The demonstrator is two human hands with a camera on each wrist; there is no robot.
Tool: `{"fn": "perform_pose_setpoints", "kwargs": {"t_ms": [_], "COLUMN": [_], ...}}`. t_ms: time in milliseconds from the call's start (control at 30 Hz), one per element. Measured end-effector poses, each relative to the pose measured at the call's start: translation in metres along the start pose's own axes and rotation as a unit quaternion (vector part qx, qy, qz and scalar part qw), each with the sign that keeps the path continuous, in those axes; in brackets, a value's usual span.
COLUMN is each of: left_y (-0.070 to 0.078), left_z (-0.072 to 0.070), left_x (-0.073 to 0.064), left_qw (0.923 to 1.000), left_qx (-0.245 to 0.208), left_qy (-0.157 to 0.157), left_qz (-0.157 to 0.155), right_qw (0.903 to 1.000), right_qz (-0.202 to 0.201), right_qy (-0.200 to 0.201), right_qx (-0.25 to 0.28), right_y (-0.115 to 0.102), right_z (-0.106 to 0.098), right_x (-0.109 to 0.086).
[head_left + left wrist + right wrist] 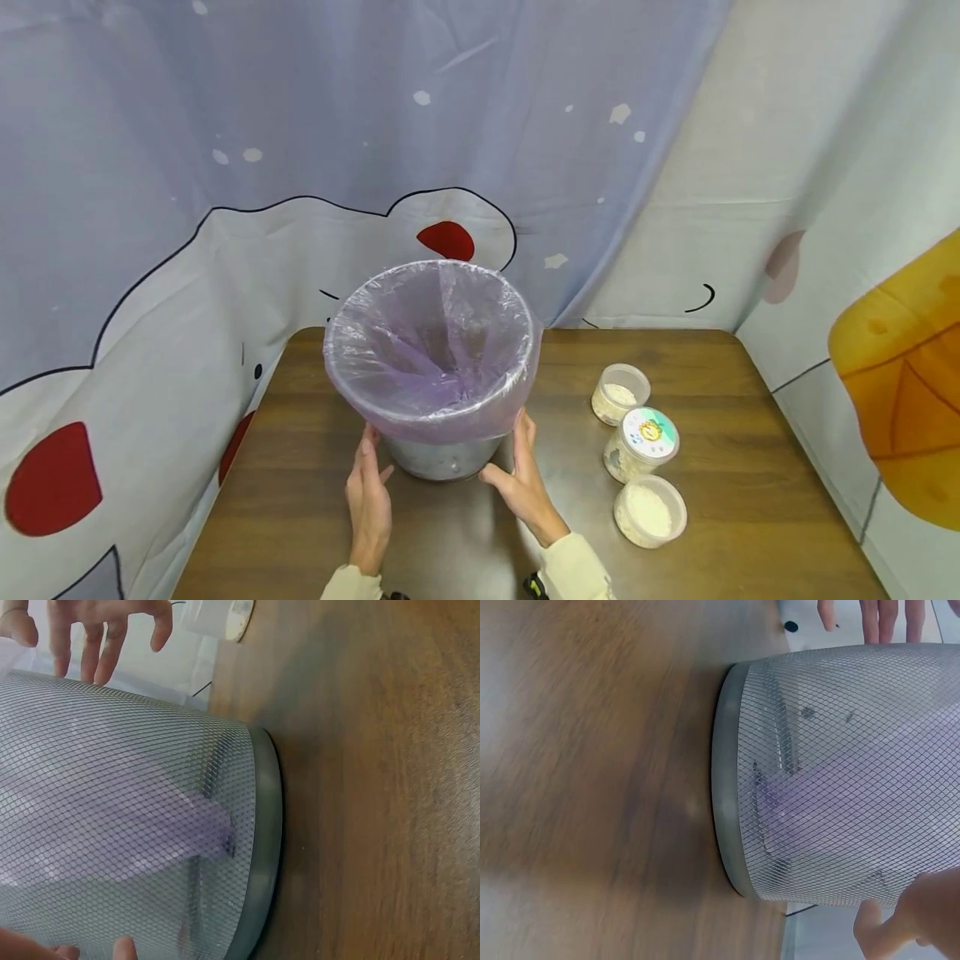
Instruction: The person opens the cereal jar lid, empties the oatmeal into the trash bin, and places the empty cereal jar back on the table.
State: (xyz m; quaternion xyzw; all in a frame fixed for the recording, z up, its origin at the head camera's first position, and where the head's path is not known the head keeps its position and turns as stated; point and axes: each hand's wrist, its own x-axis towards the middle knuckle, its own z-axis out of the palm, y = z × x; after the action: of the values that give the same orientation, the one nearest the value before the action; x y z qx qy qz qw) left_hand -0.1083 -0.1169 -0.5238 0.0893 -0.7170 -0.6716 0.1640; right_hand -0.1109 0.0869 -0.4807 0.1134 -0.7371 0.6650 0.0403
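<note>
One mesh bin stood upright on the tabletop; purple liner, already lapped over its rim, seemed to need only smoothing. Left hand, right hand: flanked it, fingers extended, clamping nothing.

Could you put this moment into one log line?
mesh bin: upright on table | purple liner: over its top | left hand: beside bin | right hand: opposite side | three tubs: bin's right
</note>
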Motion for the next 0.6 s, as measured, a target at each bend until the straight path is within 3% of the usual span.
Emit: {"fn": "perform_pose_setpoints", "kwargs": {"t_ms": [200,300,467,600], "left_y": [0.000,0.002,0.015,0.021], "left_z": [0.009,0.014,0.015,0.020], "left_x": [-0.012,-0.013,0.009,0.030], "left_qw": [0.9988,0.9993,0.9986,0.9962], "left_qx": [0.003,-0.007,-0.052,-0.077], "left_qy": [-0.039,-0.028,0.000,-0.041], "left_qz": [0.029,0.026,-0.002,-0.004], "right_qw": [0.9997,0.9993,0.9982,0.9976], "right_qz": [0.023,0.035,0.034,0.032], "right_qy": [-0.005,0.009,0.050,0.060], "right_qx": [-0.008,-0.005,-0.001,0.010], "right_y": [0.007,0.013,0.021,0.025], "right_z": [-0.015,-0.024,-0.033,-0.034], "right_x": [-0.005,-0.006,0.005,0.018]}}
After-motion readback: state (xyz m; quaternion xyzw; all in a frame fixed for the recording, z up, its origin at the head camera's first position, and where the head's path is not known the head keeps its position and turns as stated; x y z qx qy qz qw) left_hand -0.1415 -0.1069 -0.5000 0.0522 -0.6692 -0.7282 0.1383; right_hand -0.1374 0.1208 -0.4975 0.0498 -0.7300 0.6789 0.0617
